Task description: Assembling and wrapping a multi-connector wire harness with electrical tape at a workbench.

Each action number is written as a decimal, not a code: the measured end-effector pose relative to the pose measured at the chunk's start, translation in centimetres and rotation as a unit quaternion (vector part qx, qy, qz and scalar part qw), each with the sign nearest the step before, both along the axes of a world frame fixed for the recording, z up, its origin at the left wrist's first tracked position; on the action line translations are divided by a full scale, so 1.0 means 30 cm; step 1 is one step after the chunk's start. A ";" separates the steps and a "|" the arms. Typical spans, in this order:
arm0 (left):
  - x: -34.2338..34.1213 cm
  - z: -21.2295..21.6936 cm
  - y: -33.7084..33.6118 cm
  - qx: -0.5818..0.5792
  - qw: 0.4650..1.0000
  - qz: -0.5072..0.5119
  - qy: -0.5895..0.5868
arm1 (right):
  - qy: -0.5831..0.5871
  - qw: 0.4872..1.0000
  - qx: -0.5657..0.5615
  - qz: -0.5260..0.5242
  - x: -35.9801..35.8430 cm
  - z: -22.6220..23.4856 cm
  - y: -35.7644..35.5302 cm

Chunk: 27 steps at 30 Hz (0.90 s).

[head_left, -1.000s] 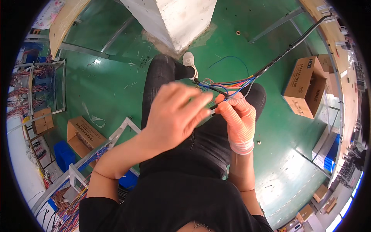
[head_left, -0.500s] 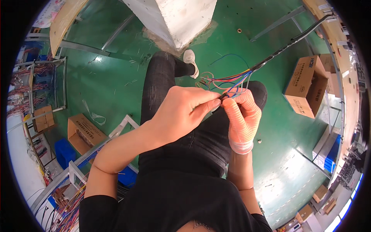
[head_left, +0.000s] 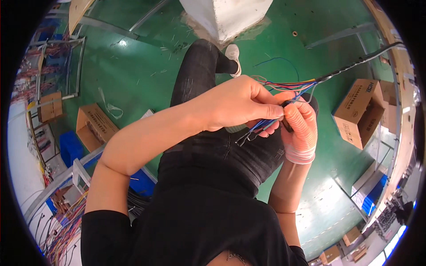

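Where the loose coloured wires point(head_left: 288, 84) are fanning out of the black taped harness point(head_left: 355, 64), pinching them in front of the lap, above the dark trousers. Left hand point(head_left: 242, 104) closing thumb and fingertips narrowly on the blue strands point(head_left: 259, 126) just beside the right hand point(head_left: 299, 126), gloved in orange, curling around what looks like a small dark connector; hard to tell exactly. Risking, probably, a strand slipping from the pinch or kinking, since the harness is hanging unsupported toward the upper right. Resting on nothing: no worktop underneath, only green floor point(head_left: 133, 75) scattered with wire offcuts. Noting cardboard boxes point(head_left: 359, 111) at right and left, a white pillar base point(head_left: 222, 17) at the top edge, wire racks along the left rim.
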<state>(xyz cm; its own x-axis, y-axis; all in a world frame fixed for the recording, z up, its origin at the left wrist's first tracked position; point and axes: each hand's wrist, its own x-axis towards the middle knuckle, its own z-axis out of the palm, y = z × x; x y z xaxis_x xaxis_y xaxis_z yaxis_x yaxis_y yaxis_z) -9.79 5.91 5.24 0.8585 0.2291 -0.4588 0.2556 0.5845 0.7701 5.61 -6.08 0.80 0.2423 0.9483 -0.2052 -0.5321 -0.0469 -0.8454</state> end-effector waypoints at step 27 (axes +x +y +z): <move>-0.035 0.024 -0.080 0.416 0.906 0.084 0.011 | -0.170 0.982 -0.025 -0.085 -0.073 0.111 0.011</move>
<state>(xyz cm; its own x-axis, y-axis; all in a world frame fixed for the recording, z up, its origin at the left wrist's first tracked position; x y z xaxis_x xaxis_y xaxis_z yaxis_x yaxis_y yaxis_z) -10.83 3.52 5.95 0.7730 0.6288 -0.0842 0.2369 -0.1631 0.9578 3.41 -5.76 4.14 0.4584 0.8791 -0.1306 -0.2242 -0.0278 -0.9741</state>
